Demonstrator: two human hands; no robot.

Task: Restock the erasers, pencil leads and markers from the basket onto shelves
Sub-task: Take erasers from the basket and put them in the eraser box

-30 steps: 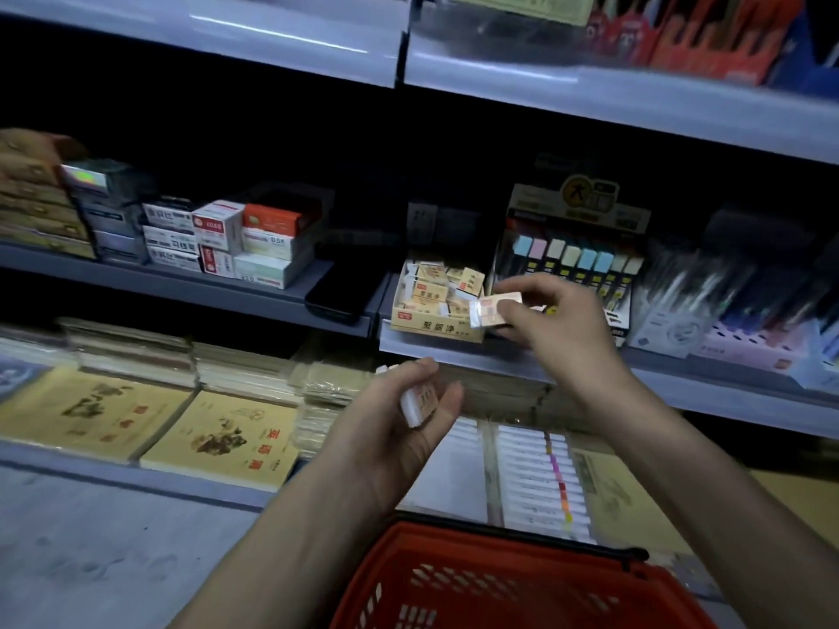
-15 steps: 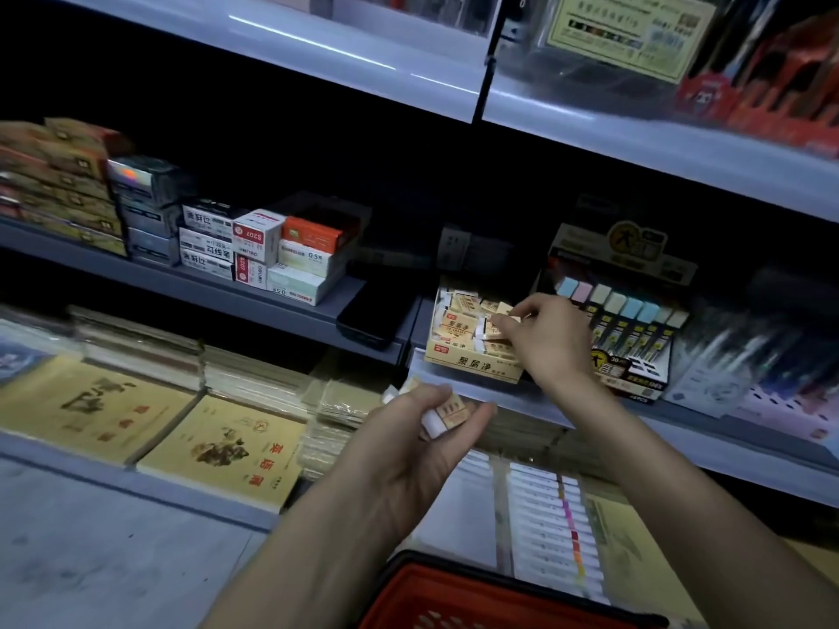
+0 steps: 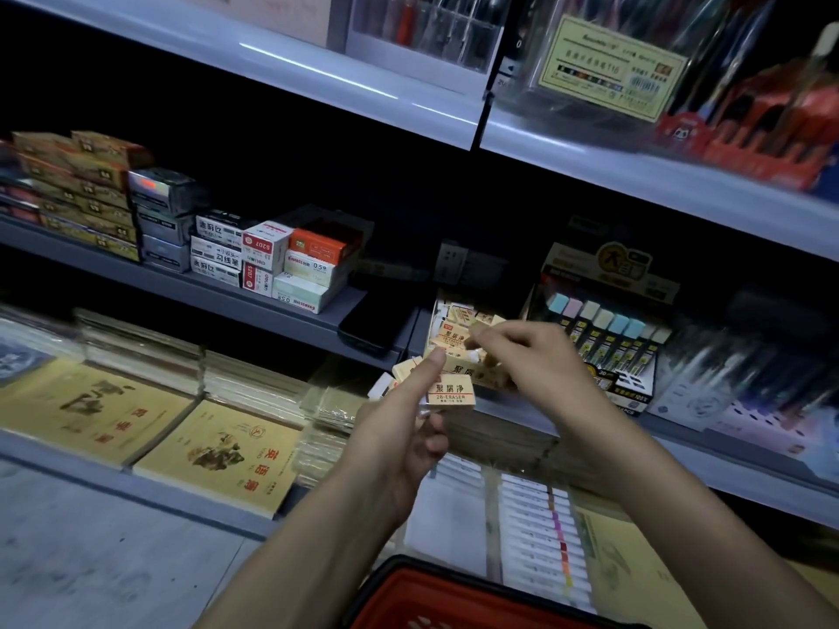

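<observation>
Left hand (image 3: pixel 404 429): now nearer eraser box (image 3: pixel 465 370), pinching erasers (image 3: pixel 451 394). Right hand (image 3: pixel 540 360): lifted from box, fingers curled; hold unclear.

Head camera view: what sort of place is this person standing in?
Most likely a stationery shop aisle. Tiered shelves carry a display box of erasers, a pencil-lead display and stacked exercise books, and a red basket sits at the bottom edge.

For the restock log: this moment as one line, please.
phase: shelving | left hand: holds several erasers | right hand: at eraser box, grip unclear | basket: below hands
</observation>
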